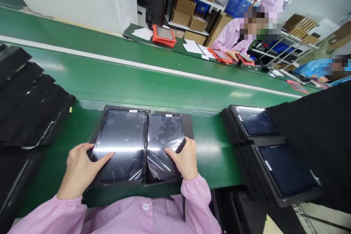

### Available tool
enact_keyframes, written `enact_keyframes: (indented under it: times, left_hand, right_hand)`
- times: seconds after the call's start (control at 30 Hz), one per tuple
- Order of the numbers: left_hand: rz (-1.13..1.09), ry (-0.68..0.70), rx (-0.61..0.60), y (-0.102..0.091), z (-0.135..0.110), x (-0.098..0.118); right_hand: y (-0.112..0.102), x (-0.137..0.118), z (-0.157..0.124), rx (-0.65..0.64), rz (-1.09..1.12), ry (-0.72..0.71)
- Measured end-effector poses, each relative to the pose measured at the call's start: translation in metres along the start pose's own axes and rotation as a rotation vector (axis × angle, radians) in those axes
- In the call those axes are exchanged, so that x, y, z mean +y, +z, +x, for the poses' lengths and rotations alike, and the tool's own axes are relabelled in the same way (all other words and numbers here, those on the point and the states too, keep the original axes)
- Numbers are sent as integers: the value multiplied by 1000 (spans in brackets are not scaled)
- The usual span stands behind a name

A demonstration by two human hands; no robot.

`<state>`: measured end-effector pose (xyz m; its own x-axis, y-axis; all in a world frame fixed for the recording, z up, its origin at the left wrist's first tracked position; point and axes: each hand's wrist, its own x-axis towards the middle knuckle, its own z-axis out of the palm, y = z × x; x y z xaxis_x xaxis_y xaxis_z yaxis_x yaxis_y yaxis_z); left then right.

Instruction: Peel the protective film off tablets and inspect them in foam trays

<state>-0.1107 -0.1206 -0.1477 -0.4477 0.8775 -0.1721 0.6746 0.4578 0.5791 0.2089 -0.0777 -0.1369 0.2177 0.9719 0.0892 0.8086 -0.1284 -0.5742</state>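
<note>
Two dark tablets lie side by side in front of me on black trays or pads, under clear glossy film with a small white label at the top. My left hand [82, 164] grips the left edge of the left tablet [123, 131], its thumb on the screen and its fingers at the side. At the right tablet [164, 133], my right hand [185, 157] holds the right edge with the thumb over the film. The film there looks wrinkled near its lower part. The undersides of both tablets are hidden.
Stacked black trays [24, 98] stand at the left. More tablets [256, 120] in black trays are piled at the right, beside a dark sheet [315, 128]. Across the green bench [137, 73], a co-worker in pink [230, 36] handles red-cased items; another person in blue sits farther right.
</note>
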Motion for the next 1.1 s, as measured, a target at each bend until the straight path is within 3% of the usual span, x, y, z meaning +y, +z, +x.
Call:
enact_keyframes:
  times: [0.2,0.27,0.37,0.47,0.63,0.7,0.8,1.0,1.1]
  left_hand:
    - [-160,-65,2,-4,-3,9]
    - [-333,-136,-59,-11,-5,13]
    - [-704,-327,-238,-22,-2,17]
    - [-900,-428,-303,-28,5,15]
    - [-1052,-450,-421,-18,13,7]
    - [-1077,-491,-394,-12,14,6]
    - [-1094,-542,-302,-7,13,11]
    - [-1199,-468,-272,-9,7,23]
    - [-1235,-465,-266,-10,4,26]
  right_hand:
    - [-10,4,7,-31,338,161]
    - [-20,7,8,-78,388,170]
    - [-38,6,7,-249,606,192]
    - [-55,-3,3,-396,922,276]
    - [-89,-22,7,-272,972,313]
    - [-97,-30,14,-296,983,322]
    - [-85,-45,20,-355,1063,355]
    - [-9,-73,9,-415,1202,331]
    - [17,-81,2,-465,1195,295]
